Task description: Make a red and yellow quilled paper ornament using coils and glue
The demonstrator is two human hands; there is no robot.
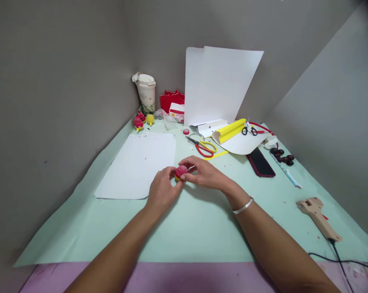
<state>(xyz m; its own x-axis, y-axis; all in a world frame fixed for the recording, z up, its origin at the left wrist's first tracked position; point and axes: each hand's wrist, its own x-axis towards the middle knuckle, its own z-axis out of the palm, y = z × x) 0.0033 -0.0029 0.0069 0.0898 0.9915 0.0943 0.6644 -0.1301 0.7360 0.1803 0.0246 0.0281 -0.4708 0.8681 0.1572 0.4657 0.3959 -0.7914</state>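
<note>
A small ribbed ornament [181,171], red on top and yellow below, is held between both hands near the middle of the table. My left hand [164,189] grips it from the left with thumb and fingers, just beside the white sheet [135,167]. From the right, my right hand [203,174] pinches it with thumb and fingers; a silver bangle [243,205] circles that wrist. Parts of the ornament are covered by the fingers. Beyond the right hand lie scissors [205,147] with red and yellow handles, blades partly apart.
At back left are red-and-yellow ornaments [138,123], a yellow piece [150,119] and a lidded cup [146,95]. White boards [220,85] lean on the wall. Yellow rolled paper [231,131], small scissors [249,129], a phone [261,162], dark beads [283,157] and a corded glue gun [319,217] lie rightward.
</note>
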